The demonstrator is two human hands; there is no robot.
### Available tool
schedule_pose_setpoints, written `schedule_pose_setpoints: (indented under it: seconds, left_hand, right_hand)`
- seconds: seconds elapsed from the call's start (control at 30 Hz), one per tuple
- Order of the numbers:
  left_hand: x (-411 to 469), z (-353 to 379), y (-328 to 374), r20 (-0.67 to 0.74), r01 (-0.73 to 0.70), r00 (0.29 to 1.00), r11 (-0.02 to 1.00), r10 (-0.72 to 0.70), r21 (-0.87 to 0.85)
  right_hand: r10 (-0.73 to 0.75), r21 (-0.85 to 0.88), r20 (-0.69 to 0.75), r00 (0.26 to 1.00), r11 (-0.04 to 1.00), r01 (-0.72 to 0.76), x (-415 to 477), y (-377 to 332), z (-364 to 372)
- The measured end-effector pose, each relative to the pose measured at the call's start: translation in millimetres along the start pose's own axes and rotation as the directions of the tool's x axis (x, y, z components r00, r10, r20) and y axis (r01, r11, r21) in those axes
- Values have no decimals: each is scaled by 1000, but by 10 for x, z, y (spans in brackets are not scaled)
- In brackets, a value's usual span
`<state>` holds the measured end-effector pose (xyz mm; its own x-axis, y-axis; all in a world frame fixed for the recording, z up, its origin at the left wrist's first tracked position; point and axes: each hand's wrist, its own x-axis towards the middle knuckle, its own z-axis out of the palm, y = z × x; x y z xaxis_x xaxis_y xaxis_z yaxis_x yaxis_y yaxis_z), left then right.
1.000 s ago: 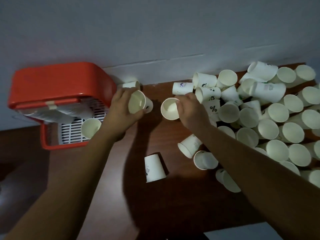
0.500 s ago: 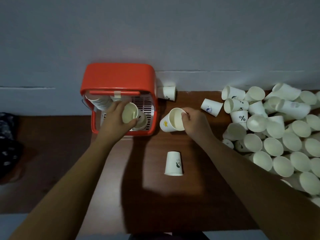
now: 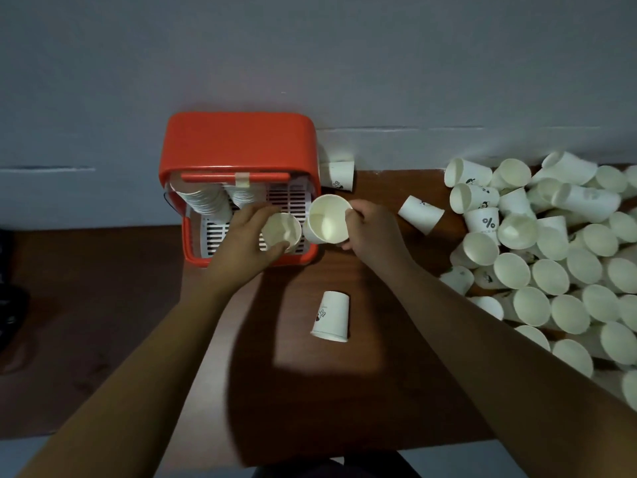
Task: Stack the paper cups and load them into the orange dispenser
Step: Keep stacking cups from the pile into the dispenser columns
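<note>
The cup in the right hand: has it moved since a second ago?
Yes. The cup in the right hand has come left, from beside the pile to the orange dispenser.

Brown wood table point(image 3: 344, 391) against wall. On it: orange dispenser point(image 3: 238, 146) at back left; pile of cups point(image 3: 551, 270) at right; three stray cups point(image 3: 331, 317) lying between.

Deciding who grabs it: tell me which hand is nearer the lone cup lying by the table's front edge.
Right, narrowly. The right hand holds a cup up and right of the lone cup; the left hand holds another over the orange dispenser, farther up-left.
</note>
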<state>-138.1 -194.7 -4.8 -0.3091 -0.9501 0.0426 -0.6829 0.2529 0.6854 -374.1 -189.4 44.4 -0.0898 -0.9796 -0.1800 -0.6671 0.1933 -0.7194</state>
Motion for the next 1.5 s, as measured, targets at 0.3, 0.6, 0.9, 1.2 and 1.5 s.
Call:
schedule_pose_setpoints:
  seconds: [0.3, 0.6, 0.9, 1.2, 1.5]
  left_hand:
    - [-23, -321, 60, 26, 30, 999, 963, -24, -269]
    - [-70, -94, -183, 41, 67, 997, 985, -61, -158]
    - [-145, 79, -377, 52, 171, 984, 985, -172, 32]
    - [-811, 292, -265, 309, 556, 821, 797, -480, -237]
    - [-912, 693, -38, 347, 542, 824, 802, -449, -250]
  right_hand:
    - [-122, 51, 99, 987, 992, 118, 161, -403, 471]
    - [-118, -34, 293, 949, 990, 134, 54, -91, 603]
    - [-114, -83, 249, 962, 987, 139, -27, -50, 822]
    - [210, -141, 342, 916, 975, -171, -385, 353, 861]
    - [491, 387, 544, 681, 573, -722, -553, 458, 961]
